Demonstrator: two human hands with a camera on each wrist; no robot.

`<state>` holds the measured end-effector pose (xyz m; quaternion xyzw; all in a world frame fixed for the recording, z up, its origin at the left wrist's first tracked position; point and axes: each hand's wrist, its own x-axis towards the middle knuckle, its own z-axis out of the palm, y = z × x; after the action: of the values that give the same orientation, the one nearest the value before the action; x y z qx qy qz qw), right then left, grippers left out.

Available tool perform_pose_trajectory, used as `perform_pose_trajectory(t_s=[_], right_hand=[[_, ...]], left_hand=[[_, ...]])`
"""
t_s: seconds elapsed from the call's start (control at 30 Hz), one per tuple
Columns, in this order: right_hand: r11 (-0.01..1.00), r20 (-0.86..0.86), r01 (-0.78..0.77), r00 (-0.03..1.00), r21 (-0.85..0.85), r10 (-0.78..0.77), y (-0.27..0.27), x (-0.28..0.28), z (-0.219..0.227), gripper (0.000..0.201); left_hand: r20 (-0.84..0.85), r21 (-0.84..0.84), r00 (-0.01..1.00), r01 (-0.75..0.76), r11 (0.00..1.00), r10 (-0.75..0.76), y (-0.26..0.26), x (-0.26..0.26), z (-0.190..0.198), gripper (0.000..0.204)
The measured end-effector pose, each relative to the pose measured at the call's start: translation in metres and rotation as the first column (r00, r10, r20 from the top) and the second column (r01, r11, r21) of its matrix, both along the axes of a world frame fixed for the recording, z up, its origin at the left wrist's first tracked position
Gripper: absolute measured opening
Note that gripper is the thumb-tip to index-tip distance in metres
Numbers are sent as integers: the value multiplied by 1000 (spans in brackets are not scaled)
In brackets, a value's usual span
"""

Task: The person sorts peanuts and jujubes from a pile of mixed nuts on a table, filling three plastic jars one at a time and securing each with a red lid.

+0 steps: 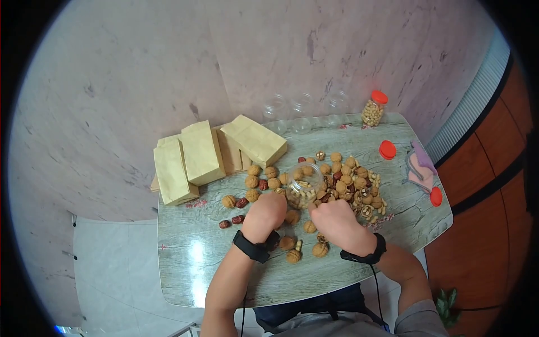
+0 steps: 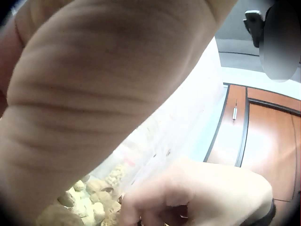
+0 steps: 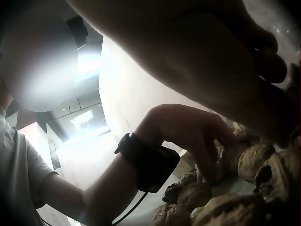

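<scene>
A clear open jar [image 1: 304,192] with peanuts inside it stands on the table, just beyond both hands. Walnuts, peanuts and red dates lie loose around it. My left hand [image 1: 266,213] is bent down at the near left of the jar. In the right wrist view, that left hand [image 3: 190,129] points its fingers down among walnuts [image 3: 255,161]. My right hand [image 1: 341,223] reaches in at the near right, beside the walnut pile [image 1: 346,182]. The right hand [image 2: 197,195] has bent fingers in the left wrist view. Both hands' fingertips are mostly hidden.
Paper bags [image 1: 202,153] lie at the back left. Empty clear jars [image 1: 302,112] line the back edge, with a red-lidded jar of peanuts [image 1: 373,112] to their right. Red lids [image 1: 387,150] and a pink and grey cloth [image 1: 420,171] lie on the right.
</scene>
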<state>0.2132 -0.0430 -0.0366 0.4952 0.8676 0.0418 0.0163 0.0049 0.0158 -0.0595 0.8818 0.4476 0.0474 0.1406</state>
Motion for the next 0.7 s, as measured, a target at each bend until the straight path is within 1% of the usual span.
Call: perform_pose_trajectory(t_s=[0.07, 0.1, 0.13, 0.2, 0.23, 0.27, 0.33, 0.37, 0.4, 0.43, 0.47, 0.53, 0.57, 0.63, 0.67, 0.7], right_hand=[[998, 3, 6, 1000, 61, -6, -1, -1, -1, 11], [998, 6, 7, 1000, 65, -8, -2, -1, -1, 11], [998, 16, 17, 1000, 60, -18, -3, -1, -1, 10], [998, 30, 28, 999, 57, -29, -3, -1, -3, 10], [997, 24, 29, 999, 76, -31, -4, -1, -4, 9], [995, 18, 30, 999, 94, -32, -4, 0, -5, 9], [995, 15, 37, 999, 90, -38, -4, 2, -9, 9], [996, 12, 38, 999, 83, -39, -3, 4, -10, 8], [996, 15, 39, 999, 82, -40, -3, 6, -12, 8], [997, -31, 48, 998, 66, -46, -3, 8, -14, 8], [997, -76, 55, 996, 49, -52, -3, 9, -14, 9], [998, -71, 49, 996, 49, -45, -5, 9, -13, 10], [998, -67, 46, 997, 50, -43, -6, 9, -11, 10], [998, -85, 44, 996, 53, -39, -9, 11, -5, 11], [998, -101, 41, 994, 57, -35, -11, 12, -1, 11], [998, -101, 39, 994, 58, -33, -12, 14, 6, 11]], left_hand=[[14, 15, 1000, 20, 1000, -20, 6, -1, -12, 12], [-22, 9, 1000, 12, 1000, -12, 10, -1, -20, 9], [-59, 2, 998, 4, 1000, -4, 11, -1, -19, 16], [-52, 3, 999, -11, 1000, 12, 10, -2, -15, 19], [-49, 1, 998, -27, 1000, 27, 8, -2, -8, 21], [-46, 2, 999, -23, 1000, 23, 7, -2, 11, 21], [-88, -147, 996, -6, 989, -7, 7, -6, 57, 22], [-87, -147, 996, -3, 989, -10, 6, -10, 71, 22], [89, -153, 995, -30, 988, 44, 4, -17, 83, 17], [261, -165, 960, -58, 985, 101, 2, -20, 92, 16], [262, -166, 960, -61, 984, 103, -1, -21, 100, 16], [516, 11, 852, -107, 994, 86, -4, -21, 110, 17], [515, 12, 853, -109, 994, 87, -3, -18, 111, 17], [681, 73, 731, -104, 992, 27, -3, -4, 114, 19], [702, 119, 712, -117, 986, 0, -3, 5, 110, 21], [702, 120, 712, -119, 986, 0, -2, 12, 106, 21]])
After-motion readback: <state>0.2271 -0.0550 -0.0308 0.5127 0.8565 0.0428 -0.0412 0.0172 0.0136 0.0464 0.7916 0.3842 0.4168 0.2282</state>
